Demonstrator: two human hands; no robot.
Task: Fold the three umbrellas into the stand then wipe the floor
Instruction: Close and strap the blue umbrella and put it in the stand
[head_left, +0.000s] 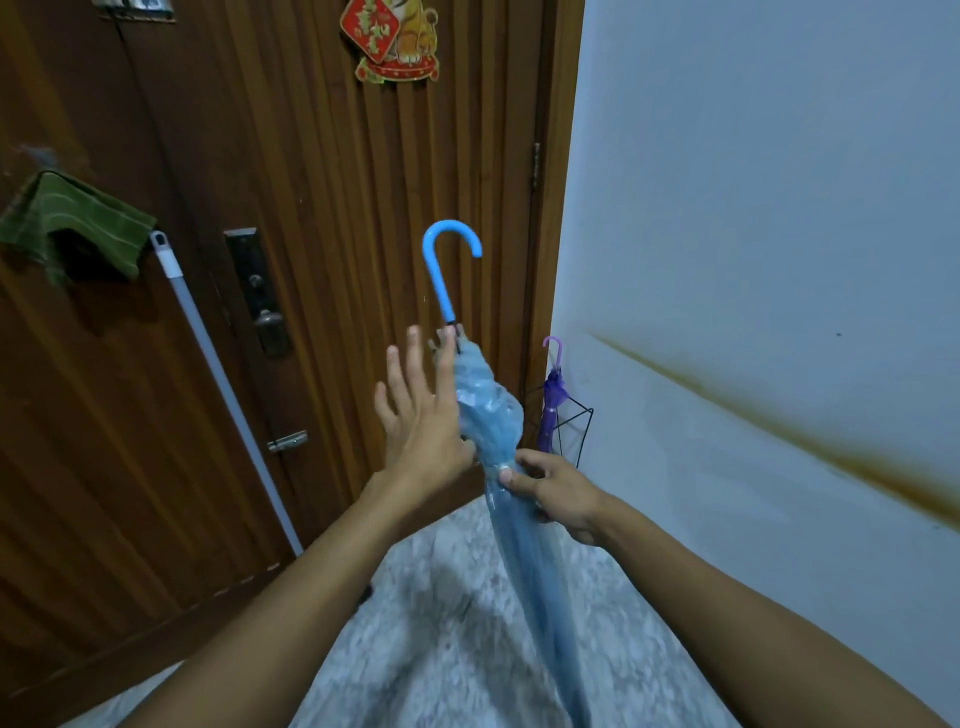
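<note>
A folded light-blue umbrella (491, 410) with a curved blue handle stands tilted in front of me, its handle up and its tip running down past the bottom edge. My right hand (558, 491) pinches its gathered canopy at mid-length. My left hand (421, 415) lies with straight, spread fingers against the canopy's left side, below the handle. A purple umbrella (551, 400) stands handle-up in the black wire stand (582, 426) in the corner between door and wall. The speckled grey floor (441, 623) lies beneath.
A brown wooden door (311, 208) with a lock plate fills the left and back. A mop with a white pole (223, 384) leans on it, with a green cloth (72, 223) hanging at the upper left. A white wall (753, 208) with a brown streak is on the right.
</note>
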